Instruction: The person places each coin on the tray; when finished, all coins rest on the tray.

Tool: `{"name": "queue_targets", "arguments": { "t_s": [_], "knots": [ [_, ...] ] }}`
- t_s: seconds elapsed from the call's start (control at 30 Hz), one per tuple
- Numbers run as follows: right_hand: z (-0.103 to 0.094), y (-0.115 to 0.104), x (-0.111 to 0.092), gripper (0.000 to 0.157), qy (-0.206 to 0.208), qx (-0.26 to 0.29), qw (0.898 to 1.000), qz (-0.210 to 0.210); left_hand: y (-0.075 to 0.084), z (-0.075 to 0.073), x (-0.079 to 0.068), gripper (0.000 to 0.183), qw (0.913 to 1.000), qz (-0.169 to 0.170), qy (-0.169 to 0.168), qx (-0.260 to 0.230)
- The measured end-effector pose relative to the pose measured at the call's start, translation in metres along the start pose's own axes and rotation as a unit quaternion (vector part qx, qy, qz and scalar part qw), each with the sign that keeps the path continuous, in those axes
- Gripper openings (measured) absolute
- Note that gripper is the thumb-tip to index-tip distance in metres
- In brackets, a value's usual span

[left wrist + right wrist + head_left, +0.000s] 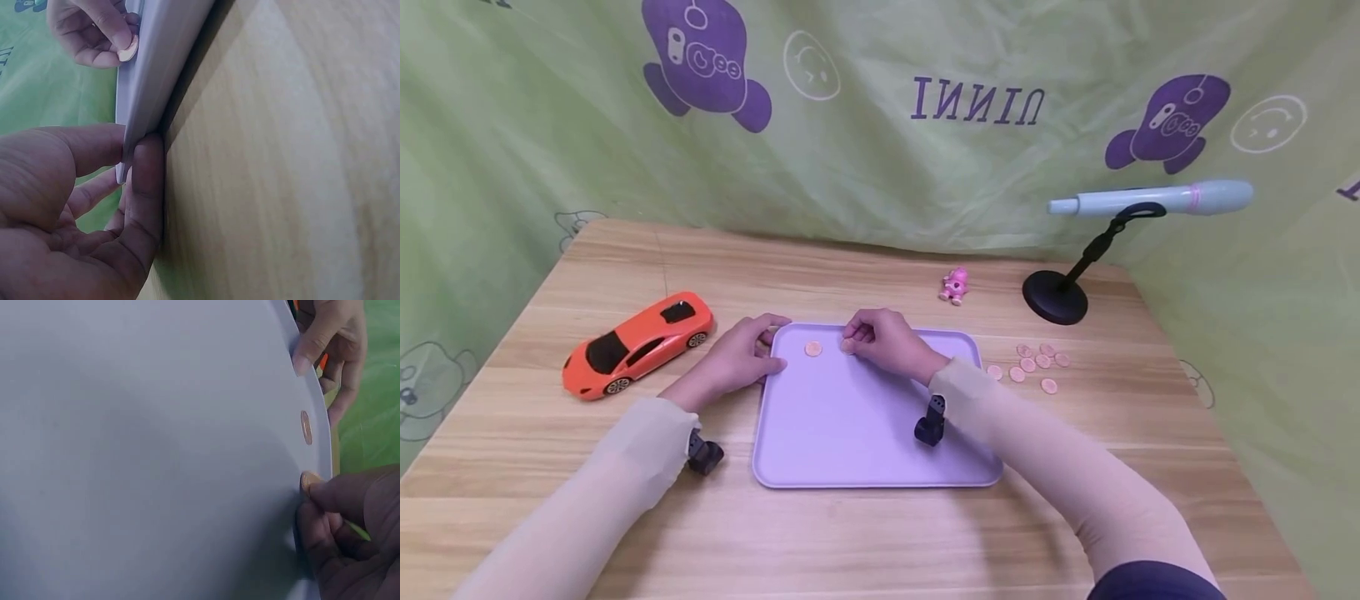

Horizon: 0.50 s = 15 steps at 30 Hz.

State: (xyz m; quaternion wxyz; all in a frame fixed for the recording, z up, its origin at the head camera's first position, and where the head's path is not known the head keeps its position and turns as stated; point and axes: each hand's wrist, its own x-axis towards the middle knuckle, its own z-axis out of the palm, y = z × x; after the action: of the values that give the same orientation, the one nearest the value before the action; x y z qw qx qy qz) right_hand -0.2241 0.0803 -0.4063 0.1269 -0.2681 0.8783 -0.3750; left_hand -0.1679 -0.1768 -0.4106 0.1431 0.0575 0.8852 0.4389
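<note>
A lilac tray (pixel 835 433) lies flat on the wooden table. At its left edge, my left hand (pixel 741 354) grips the rim; the left wrist view shows the thumb on top and fingers (pixel 147 169) curled beneath. Over the tray's far part, my right hand (pixel 887 337) pinches a copper-coloured coin (pixel 307 481) between thumb and fingertips. The coin is at the tray's surface; whether it touches, I cannot tell. Another coin (pixel 813 348) lies flat near the far left corner, between both hands.
Several loose coins (pixel 1027 365) lie right of the tray. An orange toy car (pixel 640 343) stands at the left. Behind the tray is a small pink figure (pixel 955 286); at the back right, a light-blue microphone (pixel 1142 200) on a black stand (pixel 1055 297). Green patterned cloth (pixel 880 167) hangs behind.
</note>
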Motion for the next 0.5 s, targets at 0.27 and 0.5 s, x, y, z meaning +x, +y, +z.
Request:
{"name": "queue_targets", "arguments": {
  "t_s": [0.27,0.5],
  "knots": [
    [0.0044,-0.0087,-0.0022,0.009,0.01,-0.036,0.999,-0.002,0.0015,0.0002,-0.0008,0.065,1.0,-0.005,0.0,-0.004],
    [0.0077,-0.0108,-0.0017,0.01,0.015,-0.051,0.999,0.001,0.0005,0.0004,-0.002,0.065,1.0,-0.006,0.003,-0.003]
  ]
}}
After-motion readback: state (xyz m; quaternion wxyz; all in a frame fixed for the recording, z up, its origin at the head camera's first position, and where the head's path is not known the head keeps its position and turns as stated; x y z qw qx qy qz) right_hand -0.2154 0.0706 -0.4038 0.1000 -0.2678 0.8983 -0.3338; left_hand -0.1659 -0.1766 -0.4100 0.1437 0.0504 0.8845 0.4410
